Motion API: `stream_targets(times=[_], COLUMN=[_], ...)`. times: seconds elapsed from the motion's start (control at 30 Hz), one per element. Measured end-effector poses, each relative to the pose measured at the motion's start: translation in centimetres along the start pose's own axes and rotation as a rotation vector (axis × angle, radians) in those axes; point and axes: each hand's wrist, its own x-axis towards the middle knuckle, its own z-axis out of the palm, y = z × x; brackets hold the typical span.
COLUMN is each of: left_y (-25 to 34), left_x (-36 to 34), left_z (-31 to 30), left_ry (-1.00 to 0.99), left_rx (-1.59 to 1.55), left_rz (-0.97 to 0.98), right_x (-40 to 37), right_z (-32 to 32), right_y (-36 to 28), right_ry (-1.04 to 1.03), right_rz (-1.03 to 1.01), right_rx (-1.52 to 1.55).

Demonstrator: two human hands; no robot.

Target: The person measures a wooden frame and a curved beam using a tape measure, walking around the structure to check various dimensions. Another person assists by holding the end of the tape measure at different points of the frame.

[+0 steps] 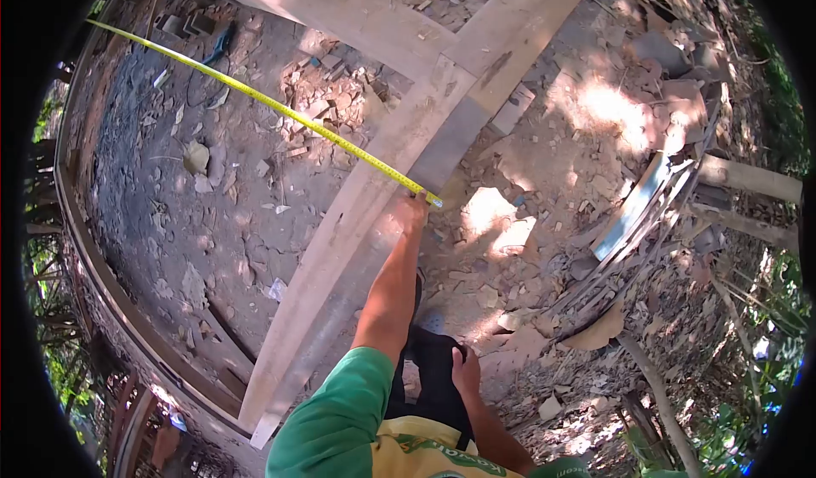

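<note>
My left hand (413,209) is closed on the end of a yellow measuring tape (293,114), at the near edge of a long wooden beam (344,210). The tape runs out straight from there, across the beam and over the ground to the far upper left, where its other end is too small to make out. My right hand (466,371) rests on my dark trouser leg with the thumb apart and holds nothing I can see. Some of its fingers are hidden.
Another wide board (340,6) meets the beam near the top, forming a joint. Wood chips (327,96) and dry leaves (196,157) litter the dirt. Stacked strips (633,206) lie at the right, beside cut logs (748,179). A curved edge rail (102,282) borders the left.
</note>
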Motion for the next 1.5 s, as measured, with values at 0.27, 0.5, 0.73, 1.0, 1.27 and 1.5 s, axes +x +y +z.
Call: stream_targets(times=[0.27, 0.5, 0.73, 1.0, 1.27, 1.5], left_y=[-0.8, -0.6, -0.4, 0.4, 0.2, -0.2], left_x=[2.1, 2.6, 2.4, 1.5, 1.5, 1.9], left_z=[2.3, 2.8, 2.5, 2.1, 2.2, 2.4], left_ry=[0.234, 0.428, 0.332, 0.349, 0.381, 0.346], left_rx=[0.195, 0.284, 0.161, 0.103, 0.123, 0.063], left_rz=[0.053, 0.082, -0.006, -0.007, -0.012, 0.015], right_x=[-0.8, 2.4, 5.6, 7.7, 7.9, 8.1], right_z=[-3.6, -2.7, -4.7, -7.1, -7.6, -7.3], right_y=[2.7, 3.3, 2.2, 1.0, 0.5, 0.5], right_ry=[0.062, 0.010, -0.014, -0.044, -0.035, -0.035], right_rz=[0.086, 0.290, 0.336, 0.337, 0.321, 0.347], right_rx=[-0.103, -0.421, -0.516, -0.578, -0.539, -0.553])
